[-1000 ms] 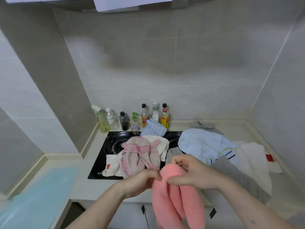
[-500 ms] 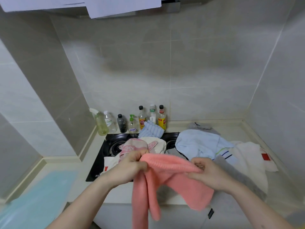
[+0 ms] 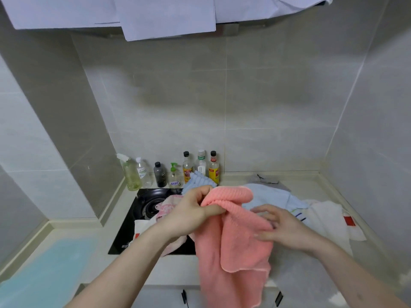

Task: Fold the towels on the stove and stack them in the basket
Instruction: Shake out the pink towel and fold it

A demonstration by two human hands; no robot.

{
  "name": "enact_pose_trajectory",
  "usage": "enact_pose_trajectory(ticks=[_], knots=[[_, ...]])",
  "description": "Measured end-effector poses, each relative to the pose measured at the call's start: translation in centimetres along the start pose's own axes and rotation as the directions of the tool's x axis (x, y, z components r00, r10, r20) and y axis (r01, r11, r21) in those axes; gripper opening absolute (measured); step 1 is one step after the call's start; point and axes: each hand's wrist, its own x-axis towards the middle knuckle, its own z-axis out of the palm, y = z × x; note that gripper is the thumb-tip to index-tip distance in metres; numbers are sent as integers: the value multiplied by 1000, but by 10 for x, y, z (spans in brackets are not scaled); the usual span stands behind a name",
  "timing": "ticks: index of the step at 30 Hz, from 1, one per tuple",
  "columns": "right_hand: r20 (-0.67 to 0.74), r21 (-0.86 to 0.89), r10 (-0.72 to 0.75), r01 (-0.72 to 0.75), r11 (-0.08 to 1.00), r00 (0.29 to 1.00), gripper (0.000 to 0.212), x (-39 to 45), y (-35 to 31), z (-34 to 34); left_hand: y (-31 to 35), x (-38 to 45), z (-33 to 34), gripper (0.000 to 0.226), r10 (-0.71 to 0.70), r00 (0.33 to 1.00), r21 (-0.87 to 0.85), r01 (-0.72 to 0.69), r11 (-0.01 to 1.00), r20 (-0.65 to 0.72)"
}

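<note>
While the coral towel (image 3: pixel 233 241) hangs in front of the counter edge at 6 o'clock, the pile behind it lies unfolded.
Left hand (image 3: pixel 191 210): clenched on the coral towel's top edge, thumb and fingers pinching a bunched ridge of cloth.
Right hand (image 3: pixel 280 225): fingers straight and spread, released, laid flat against the towel's right side; nothing gripped.
Coral towel: held up at centre, draped downward past the counter front, lower corner folded over.
Stove (image 3: pixel 142 210): black hob at 9 o'clock of the hands, one burner visible.
Pink patterned towel (image 3: pixel 169 203): crumpled on the stove, just behind the left hand.
Light blue towel (image 3: pixel 273 196): heaped at 1 o'clock of the coral towel.
White towel (image 3: pixel 329 221): at 3 o'clock, red patch on it.
Bottles (image 3: pixel 173 172): row against the wall at 12 o'clock.
Basket: cannot tell where.
</note>
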Motion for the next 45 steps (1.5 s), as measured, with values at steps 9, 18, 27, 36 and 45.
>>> enact_pose_trajectory(ticks=[9, 18, 27, 36, 45], knots=[[-112, 343, 34, 6, 939, 993, 15, -5, 15, 11, -8, -3, -18, 53, -128, 989, -61, 132, 989, 71], [-206, -96, -90, 71, 993, 974, 20, 11, -8, -19, -22, 21, -33, 18, -145, 984, 230, 166, 959, -107], [-340, -455, -179, 5, 890, 923, 23, 57, -37, -74, 6, 81, -61, 22, 67, 951, 513, 102, 852, -301], [-568, -575, -500, 118, 809, 654, 22, 87, -141, -141, 105, 138, -101, 31, 328, 809, 573, 12, 820, -488], [-580, -666, -685, 228, 710, 441, 15, 76, -209, -163, 174, 141, -117, 26, 338, 725, 426, -68, 902, -600]])
